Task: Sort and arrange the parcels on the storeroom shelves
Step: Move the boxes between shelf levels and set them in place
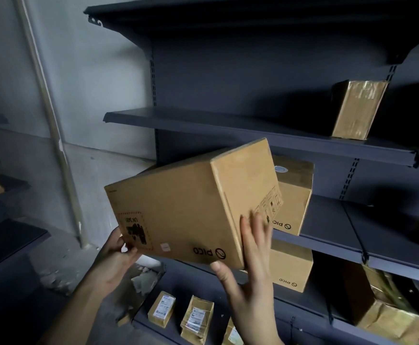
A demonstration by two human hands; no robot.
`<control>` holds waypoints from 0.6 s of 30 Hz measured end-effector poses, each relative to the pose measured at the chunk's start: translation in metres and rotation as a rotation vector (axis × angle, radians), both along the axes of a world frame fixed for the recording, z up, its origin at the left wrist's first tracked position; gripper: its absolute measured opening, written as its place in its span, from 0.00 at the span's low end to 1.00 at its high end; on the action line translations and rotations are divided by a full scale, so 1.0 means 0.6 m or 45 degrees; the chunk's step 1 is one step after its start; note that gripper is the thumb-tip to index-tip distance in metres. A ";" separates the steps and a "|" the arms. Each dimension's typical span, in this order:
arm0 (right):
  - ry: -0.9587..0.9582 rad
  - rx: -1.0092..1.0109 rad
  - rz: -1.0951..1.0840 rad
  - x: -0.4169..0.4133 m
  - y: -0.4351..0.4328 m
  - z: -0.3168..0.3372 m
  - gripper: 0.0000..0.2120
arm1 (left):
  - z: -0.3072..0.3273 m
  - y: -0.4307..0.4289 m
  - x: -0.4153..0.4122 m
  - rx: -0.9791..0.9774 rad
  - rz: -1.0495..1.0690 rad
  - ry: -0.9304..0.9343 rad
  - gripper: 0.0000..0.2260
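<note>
One carton (191,207) — left hand (113,260) fingers are curling round its corner, right hand (249,267) fingers are pressing flat. Three small parcels (197,319) are lying below.

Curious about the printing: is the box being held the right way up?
Upside down and tilted: on the held box, the PICO logo and warning label read inverted.

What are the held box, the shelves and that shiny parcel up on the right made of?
The box looks like matte brown cardboard, with creased edges and printed marks. The shelves seem painted metal: thin dark boards on slotted uprights. The parcel is probably cardboard under glossy tape, judging by its sheen.
</note>
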State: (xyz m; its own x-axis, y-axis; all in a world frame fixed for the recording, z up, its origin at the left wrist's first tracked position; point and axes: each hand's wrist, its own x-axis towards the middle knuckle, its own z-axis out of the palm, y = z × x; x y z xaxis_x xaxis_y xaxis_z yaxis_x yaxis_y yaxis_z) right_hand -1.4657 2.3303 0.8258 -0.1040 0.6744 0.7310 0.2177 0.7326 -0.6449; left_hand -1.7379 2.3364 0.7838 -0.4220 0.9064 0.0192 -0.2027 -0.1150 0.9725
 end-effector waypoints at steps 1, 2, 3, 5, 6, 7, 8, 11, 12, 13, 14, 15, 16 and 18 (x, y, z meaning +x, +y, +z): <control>0.119 -0.054 -0.002 -0.001 -0.001 0.001 0.36 | 0.000 -0.004 0.001 0.023 -0.024 -0.013 0.26; 0.245 -0.111 0.004 0.001 0.000 0.001 0.35 | 0.002 -0.009 0.001 0.054 -0.050 -0.032 0.27; 0.344 -0.151 0.005 0.004 0.002 0.001 0.35 | 0.005 -0.014 -0.001 0.089 -0.080 -0.047 0.27; 0.487 -0.206 -0.007 0.015 0.013 0.001 0.31 | 0.013 -0.025 -0.006 0.160 -0.141 -0.077 0.28; 0.589 -0.258 0.003 0.022 0.024 0.000 0.29 | 0.017 -0.032 -0.009 0.195 -0.174 -0.116 0.28; 0.730 -0.337 0.026 0.029 0.037 -0.002 0.26 | 0.020 -0.037 -0.011 0.243 -0.222 -0.158 0.27; 0.892 -0.434 0.086 0.036 0.052 -0.003 0.23 | 0.025 -0.043 -0.013 0.306 -0.286 -0.191 0.24; 1.072 -0.651 0.220 0.059 0.094 -0.021 0.14 | 0.042 -0.052 -0.008 0.375 -0.418 -0.130 0.23; 1.035 -0.675 0.199 0.066 0.105 -0.026 0.12 | 0.045 -0.053 -0.006 0.366 -0.382 -0.136 0.26; 1.029 -0.693 0.213 0.072 0.115 -0.029 0.11 | 0.050 -0.051 -0.003 0.341 -0.302 -0.203 0.26; 1.065 -0.714 0.287 0.075 0.125 -0.031 0.13 | 0.055 -0.049 -0.003 0.312 -0.234 -0.334 0.24; 1.113 -0.742 0.387 0.076 0.131 -0.033 0.16 | 0.059 -0.048 -0.002 0.269 -0.168 -0.464 0.22; 1.164 -0.777 0.475 0.076 0.133 -0.032 0.18 | 0.061 -0.047 -0.003 0.225 -0.133 -0.544 0.22; 1.223 -0.876 0.547 0.073 0.136 -0.034 0.21 | 0.066 -0.041 -0.001 0.147 -0.185 -0.627 0.21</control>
